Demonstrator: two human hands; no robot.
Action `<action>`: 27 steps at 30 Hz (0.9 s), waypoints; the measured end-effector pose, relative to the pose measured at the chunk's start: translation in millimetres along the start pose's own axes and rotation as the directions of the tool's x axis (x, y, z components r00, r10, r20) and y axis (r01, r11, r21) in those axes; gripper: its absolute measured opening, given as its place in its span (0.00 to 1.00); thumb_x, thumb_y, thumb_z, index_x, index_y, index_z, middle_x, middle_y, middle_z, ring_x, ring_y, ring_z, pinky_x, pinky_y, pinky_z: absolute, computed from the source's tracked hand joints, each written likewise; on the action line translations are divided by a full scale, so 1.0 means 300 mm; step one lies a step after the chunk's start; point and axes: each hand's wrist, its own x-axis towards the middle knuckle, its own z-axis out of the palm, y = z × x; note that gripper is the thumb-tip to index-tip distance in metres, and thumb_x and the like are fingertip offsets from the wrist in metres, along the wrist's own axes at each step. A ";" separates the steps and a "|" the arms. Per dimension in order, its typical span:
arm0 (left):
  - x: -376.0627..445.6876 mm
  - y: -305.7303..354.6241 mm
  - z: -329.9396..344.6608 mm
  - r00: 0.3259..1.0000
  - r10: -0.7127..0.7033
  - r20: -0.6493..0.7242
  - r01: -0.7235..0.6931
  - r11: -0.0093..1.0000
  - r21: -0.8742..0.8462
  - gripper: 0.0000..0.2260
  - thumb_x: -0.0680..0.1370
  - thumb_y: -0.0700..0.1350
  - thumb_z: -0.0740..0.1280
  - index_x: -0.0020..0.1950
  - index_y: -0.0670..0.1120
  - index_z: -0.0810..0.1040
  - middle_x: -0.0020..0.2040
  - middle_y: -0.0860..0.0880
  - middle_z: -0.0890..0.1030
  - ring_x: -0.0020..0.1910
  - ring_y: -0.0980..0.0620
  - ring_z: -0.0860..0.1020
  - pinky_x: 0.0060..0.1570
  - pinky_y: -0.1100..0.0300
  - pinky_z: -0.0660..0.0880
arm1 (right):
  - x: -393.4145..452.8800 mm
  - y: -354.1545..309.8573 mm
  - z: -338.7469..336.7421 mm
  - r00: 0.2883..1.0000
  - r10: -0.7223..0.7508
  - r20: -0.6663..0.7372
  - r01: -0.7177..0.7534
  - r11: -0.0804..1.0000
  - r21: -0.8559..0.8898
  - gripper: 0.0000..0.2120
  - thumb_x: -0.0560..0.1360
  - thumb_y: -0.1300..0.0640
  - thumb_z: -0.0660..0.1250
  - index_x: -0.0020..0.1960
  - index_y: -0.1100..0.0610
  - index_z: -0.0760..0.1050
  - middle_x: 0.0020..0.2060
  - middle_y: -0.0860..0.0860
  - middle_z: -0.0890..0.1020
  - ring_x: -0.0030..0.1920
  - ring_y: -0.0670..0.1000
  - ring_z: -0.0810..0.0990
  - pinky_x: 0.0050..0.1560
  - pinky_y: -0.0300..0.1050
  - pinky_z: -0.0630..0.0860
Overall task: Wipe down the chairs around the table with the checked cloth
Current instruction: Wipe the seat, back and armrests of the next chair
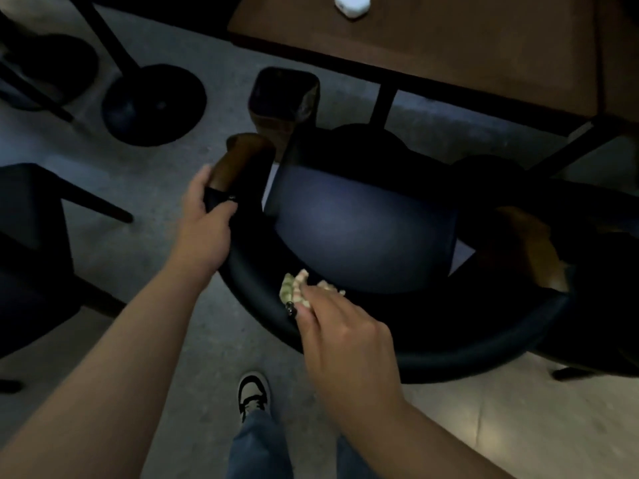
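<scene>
A dark blue chair [359, 229] with a curved padded backrest [432, 347] and wooden armrests stands pushed toward the brown table [449, 53]. My left hand [207, 219] grips the chair's left armrest [238, 167]. My right hand [342, 326] holds the bunched green and cream checked cloth [294, 286] and presses it on the inner side of the backrest, left of its middle. Most of the cloth is hidden under my fingers.
A second dark chair [31, 243] stands at the left edge. Round black table bases [152, 105] and a dark bin [283, 95] sit on the grey floor. A white earbud case [351, 3] lies on the table. My shoe [254, 395] is below.
</scene>
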 end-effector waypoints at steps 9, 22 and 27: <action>0.114 -0.122 -0.140 0.928 -0.081 0.364 0.264 0.832 -0.488 0.18 0.84 0.54 0.49 0.73 0.56 0.67 0.66 0.59 0.76 0.67 0.58 0.72 0.62 0.57 0.72 | 0.209 -0.282 0.268 0.989 0.084 -0.121 -0.102 0.984 -0.147 0.15 0.78 0.56 0.62 0.58 0.65 0.78 0.54 0.59 0.82 0.56 0.57 0.81 0.58 0.50 0.78; 0.190 -0.073 -0.147 0.806 -0.246 0.538 0.578 0.522 -0.628 0.33 0.80 0.66 0.42 0.74 0.49 0.68 0.72 0.44 0.72 0.72 0.45 0.68 0.74 0.43 0.57 | 0.404 -0.340 0.326 0.980 0.194 0.036 -0.185 0.969 -0.165 0.20 0.80 0.56 0.56 0.71 0.57 0.65 0.67 0.53 0.72 0.66 0.54 0.71 0.60 0.42 0.61; 0.164 -0.110 -0.123 0.839 -0.216 0.499 0.513 0.621 -0.593 0.29 0.83 0.61 0.42 0.62 0.48 0.77 0.52 0.50 0.85 0.53 0.55 0.82 0.56 0.58 0.76 | 0.654 -0.336 0.418 0.965 0.250 0.074 -0.236 0.959 -0.157 0.16 0.79 0.58 0.57 0.63 0.62 0.72 0.61 0.57 0.74 0.62 0.58 0.72 0.58 0.49 0.67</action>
